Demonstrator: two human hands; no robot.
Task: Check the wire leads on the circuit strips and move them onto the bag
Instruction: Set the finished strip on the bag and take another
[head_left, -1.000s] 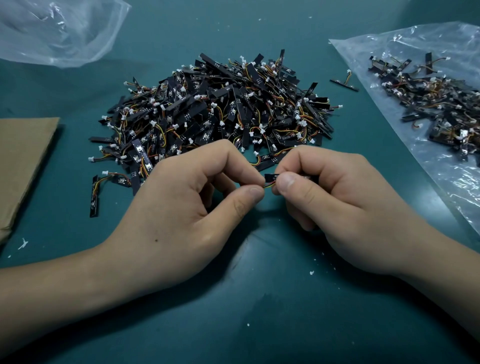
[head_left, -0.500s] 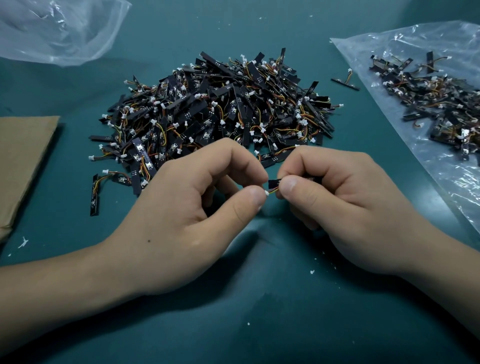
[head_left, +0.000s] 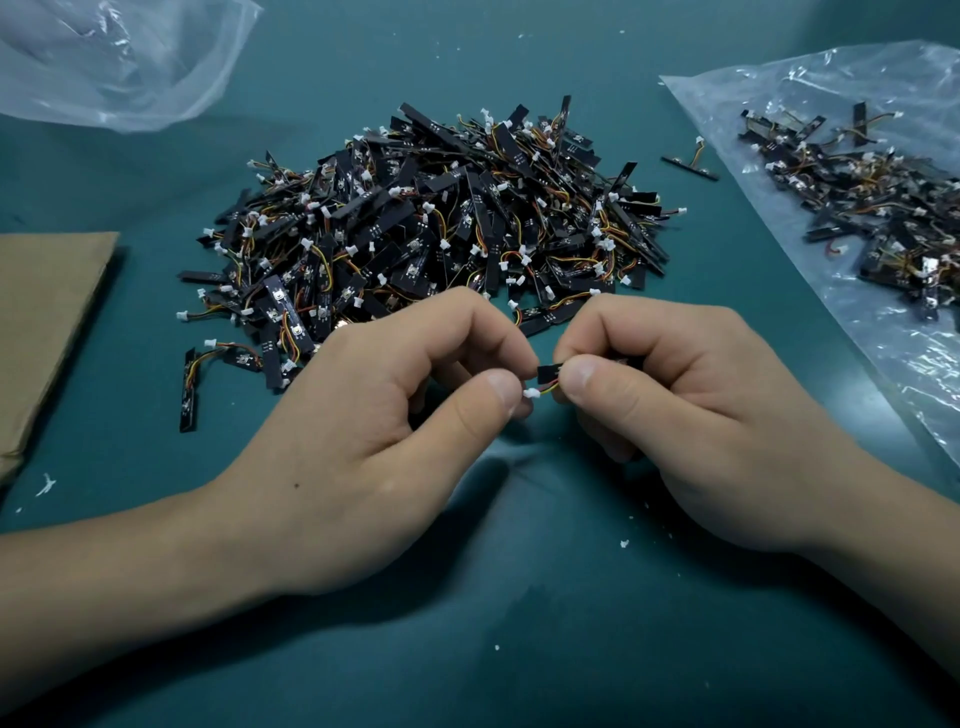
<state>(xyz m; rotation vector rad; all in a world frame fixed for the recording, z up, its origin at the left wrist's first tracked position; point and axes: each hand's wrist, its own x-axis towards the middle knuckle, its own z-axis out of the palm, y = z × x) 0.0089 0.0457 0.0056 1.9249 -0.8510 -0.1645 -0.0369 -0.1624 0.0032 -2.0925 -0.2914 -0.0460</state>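
Circuit strip pinched in right hand, its white plug pinched by left hand; loose pile just behind, bag at far right.

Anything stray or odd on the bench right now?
One black circuit strip with a wire lead lies alone on the green mat, between the big heap of strips and the clear plastic bag, just short of the bag's edge. White flecks dot the mat.
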